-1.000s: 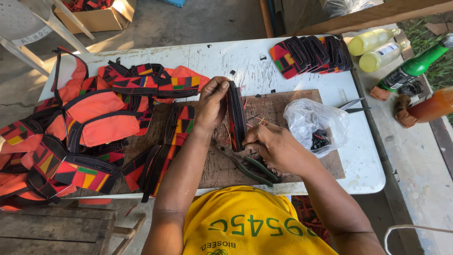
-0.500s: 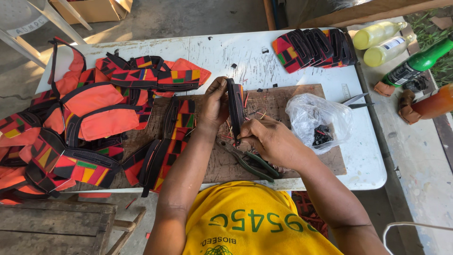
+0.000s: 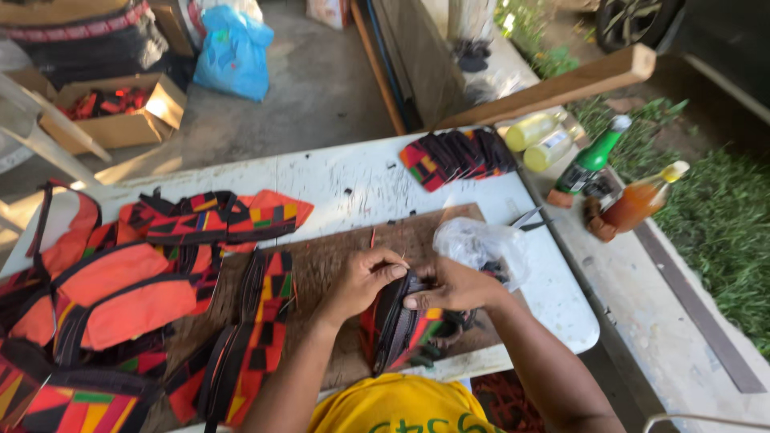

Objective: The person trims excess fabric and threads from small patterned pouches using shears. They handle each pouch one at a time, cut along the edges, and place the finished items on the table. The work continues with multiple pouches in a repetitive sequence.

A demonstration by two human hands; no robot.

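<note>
Both hands pinch one patterned pouch point(image 3: 401, 329) at the board's point(image 3: 337, 256) six-o'clock edge: the left hand point(image 3: 365, 281) closes fingertips on its top rim, the right hand point(image 3: 449, 285) clamps it beside. A clear plastic bag point(image 3: 481, 244) lies at two o'clock, orange bags point(image 3: 120, 289) at nine.

The pouch point(image 3: 401, 329) is a small bag of bright patterned cloth, blocks of red, green, yellow and black, with a dark zipper band running along its length. It stands on edge, tilted, over the brown board point(image 3: 337, 265) near the front edge of the bench point(image 3: 361, 180). Its upper end is pinched between the left hand point(image 3: 362, 281) and the right hand point(image 3: 449, 285).
</note>
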